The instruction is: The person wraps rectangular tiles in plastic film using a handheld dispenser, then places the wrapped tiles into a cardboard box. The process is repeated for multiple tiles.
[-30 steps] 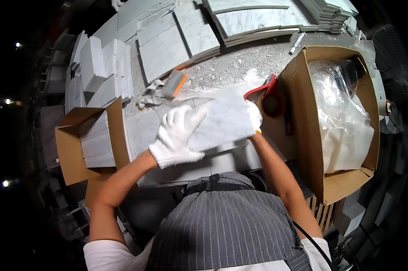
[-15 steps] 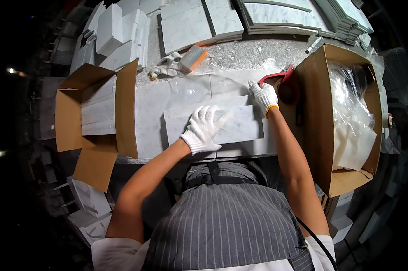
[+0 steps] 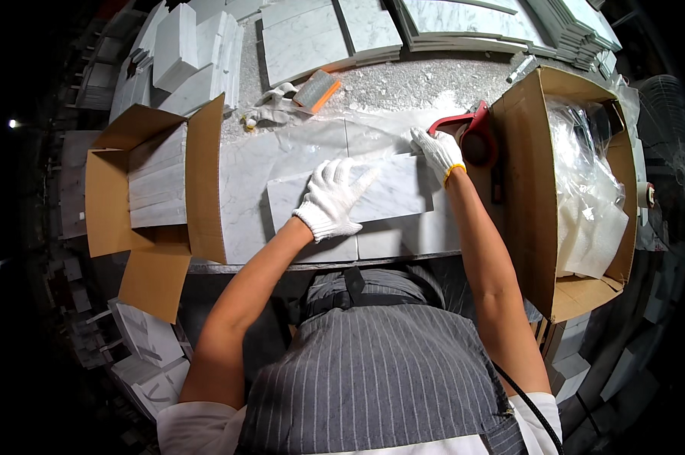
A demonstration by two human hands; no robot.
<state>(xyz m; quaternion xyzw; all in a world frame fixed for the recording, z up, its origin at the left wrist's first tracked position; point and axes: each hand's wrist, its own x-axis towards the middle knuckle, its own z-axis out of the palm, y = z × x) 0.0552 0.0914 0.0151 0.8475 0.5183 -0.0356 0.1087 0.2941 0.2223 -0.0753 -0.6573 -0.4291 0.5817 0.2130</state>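
While the left hand lies open and flat on the marble tile at mid-desk, the right hand pinches the clear plastic sheet at the tile's far corner. Step judged: wrapping. Next: drawing film taut over tile.

This is a stone workshop, in its packing area. Marble slabs and cut tiles lie in stacks around a dusty bench. An open carton is filled with tiles, another carton holds plastic bags, and a red tape dispenser lies beside it.
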